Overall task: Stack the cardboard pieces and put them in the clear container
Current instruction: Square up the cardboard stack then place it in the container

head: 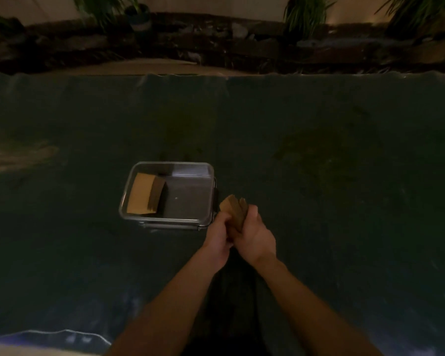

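Note:
A clear rectangular container (206, 176) sits on the dark green cloth just left of centre. Inside it, against the left wall, a stack of brown cardboard pieces (143, 194) leans tilted. Just right of the container's near right corner, my left hand (220, 233) and my right hand (254, 233) are pressed together around a second bundle of cardboard pieces (237, 210). The bundle stands on edge and fans out slightly above my fingers. Its lower part is hidden between my palms.
The dark green cloth (319, 163) covers the whole table. Beyond its far edge lie a tan strip of floor (152, 66), a low dark rock border (216, 42) and several potted plants (303, 16). A pale edge (23, 340) shows at bottom left.

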